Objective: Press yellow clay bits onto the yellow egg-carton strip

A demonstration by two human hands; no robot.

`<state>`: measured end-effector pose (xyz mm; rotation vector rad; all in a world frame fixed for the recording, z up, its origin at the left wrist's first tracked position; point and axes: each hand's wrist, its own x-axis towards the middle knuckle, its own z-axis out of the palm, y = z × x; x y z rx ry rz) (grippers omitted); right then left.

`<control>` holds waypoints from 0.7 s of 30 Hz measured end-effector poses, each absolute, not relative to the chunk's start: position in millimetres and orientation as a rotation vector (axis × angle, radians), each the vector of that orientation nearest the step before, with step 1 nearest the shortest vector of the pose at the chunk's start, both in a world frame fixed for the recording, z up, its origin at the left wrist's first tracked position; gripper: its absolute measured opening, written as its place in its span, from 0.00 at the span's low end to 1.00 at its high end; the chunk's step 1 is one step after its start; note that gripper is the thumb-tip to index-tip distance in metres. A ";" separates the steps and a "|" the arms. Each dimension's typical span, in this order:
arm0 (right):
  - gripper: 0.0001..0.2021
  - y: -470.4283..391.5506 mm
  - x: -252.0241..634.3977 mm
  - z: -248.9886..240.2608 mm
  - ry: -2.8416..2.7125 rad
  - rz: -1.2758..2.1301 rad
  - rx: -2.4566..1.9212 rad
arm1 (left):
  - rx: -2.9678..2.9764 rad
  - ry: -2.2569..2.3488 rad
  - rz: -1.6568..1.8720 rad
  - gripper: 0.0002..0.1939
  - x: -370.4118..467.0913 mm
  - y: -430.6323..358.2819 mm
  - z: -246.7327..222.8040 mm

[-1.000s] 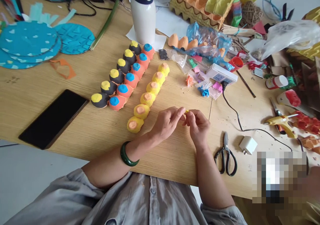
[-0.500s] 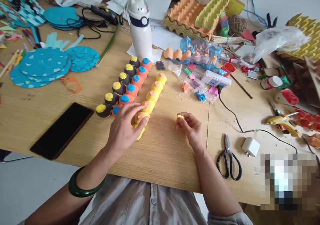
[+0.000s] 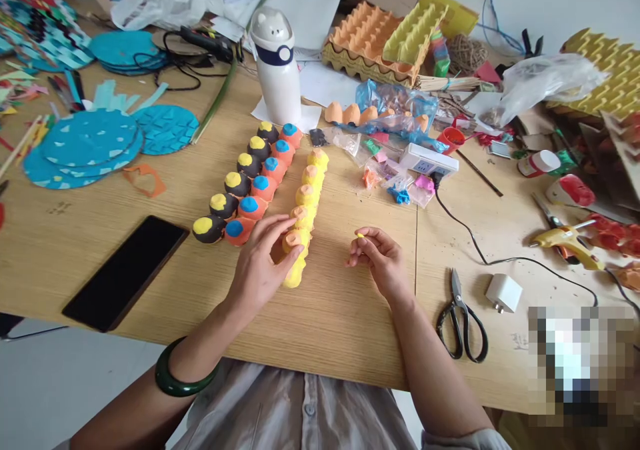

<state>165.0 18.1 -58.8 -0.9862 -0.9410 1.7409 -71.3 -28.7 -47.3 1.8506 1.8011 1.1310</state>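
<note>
My left hand (image 3: pixel 263 253) is closed around the near part of a yellow strip of egg-carton cups (image 3: pixel 294 277), thumb on one side and fingers on the other. The cups are yellow on their sides, with bare orange-tan tops. To the right, apart from the strip, my right hand (image 3: pixel 383 263) pinches a small bit of yellow modelling clay (image 3: pixel 360 236) between thumb and fingertips. Left of the yellow strip lie a red strip with blue tops (image 3: pixel 263 189) and a black strip with yellow tops (image 3: pixel 236 185), side by side.
A black phone (image 3: pixel 126 271) lies at the left and black-handled scissors (image 3: pixel 460 320) at the right. Farther back stand a white bottle (image 3: pixel 277 83), a power strip (image 3: pixel 429 160) with a cable, clay packets (image 3: pixel 400 195) and stacked egg trays (image 3: pixel 370 43). Blue discs (image 3: pixel 90 140) lie at far left.
My left hand and the yellow strip have shifted slightly right, uncovering the nearest red cup. Less of the yellow clay shows between my right fingertips. The whole view has shifted a little.
</note>
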 end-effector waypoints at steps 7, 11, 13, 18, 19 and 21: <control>0.17 15.4 162.7 -58.2 -0.980 1.809 -0.995 | 1.914 1.724 1.146 0.20 -50.5 -26.0 -53.6; 0.19 11.0 161.1 -54.0 -1.005 1.932 -1.025 | 1.986 1.713 1.197 0.19 -42.7 -28.3 -43.9; 0.20 8.4 160.1 -51.6 -1.034 2.025 -0.997 | 2.047 1.588 1.263 0.18 -37.4 -29.6 -37.7; 0.21 3.0 158.2 -48.9 -1.086 2.158 -0.909 | 2.161 1.298 1.314 0.15 -21.4 -30.6 -33.9; 0.21 2.5 158.0 -48.9 -1.089 2.170 -0.891 | 2.159 1.303 1.330 0.13 -19.4 -30.3 -34.7; 0.22 2.1 157.7 -49.1 -1.087 2.191 -0.853 | 2.145 1.336 1.357 0.10 -17.7 -29.3 -36.1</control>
